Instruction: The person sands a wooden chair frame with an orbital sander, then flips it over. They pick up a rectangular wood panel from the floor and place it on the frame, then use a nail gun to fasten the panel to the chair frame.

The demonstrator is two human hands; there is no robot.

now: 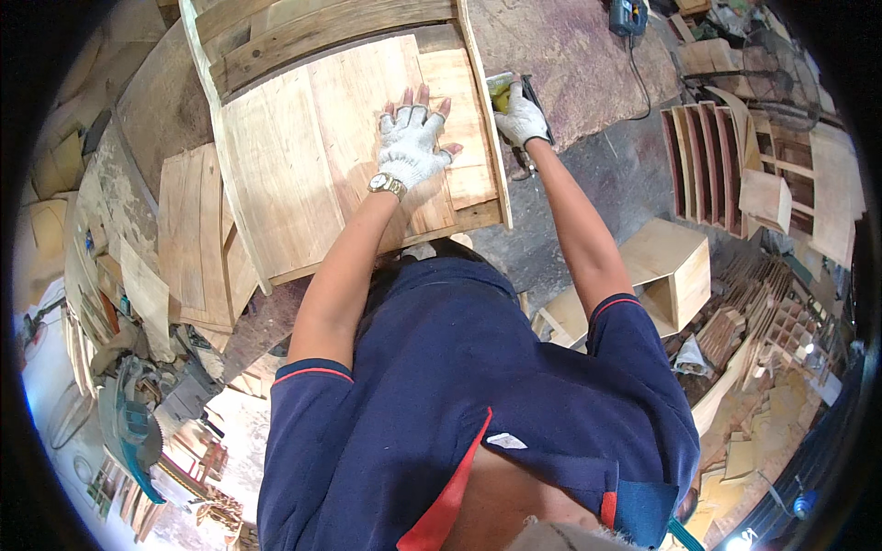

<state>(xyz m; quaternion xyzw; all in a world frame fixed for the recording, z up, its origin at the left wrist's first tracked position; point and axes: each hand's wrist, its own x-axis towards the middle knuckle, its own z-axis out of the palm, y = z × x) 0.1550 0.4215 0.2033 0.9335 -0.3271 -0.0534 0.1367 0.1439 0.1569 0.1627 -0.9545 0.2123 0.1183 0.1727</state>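
A wooden cabinet-like frame (475, 101) with pale board panels (294, 138) lies on the bench in front of me. My left hand (413, 142), in a white fingerless work glove, rests flat on the panels with its fingers spread. Beyond the frame's right side board, my right hand (522, 121) wears a similar glove and is closed around a nail gun (501, 92) with yellow-green and black parts. The tool's front end is close against the side board; whether it touches cannot be made out. My fingers partly cover the tool.
A corded blue-grey power tool (628, 16) sits at the bench's far right. Slatted wooden racks (703, 165) and an open wooden box (675, 271) stand to the right. Loose boards (193, 239) lean at left, near a teal circular-blade saw (133, 427). Wood scraps lie around.
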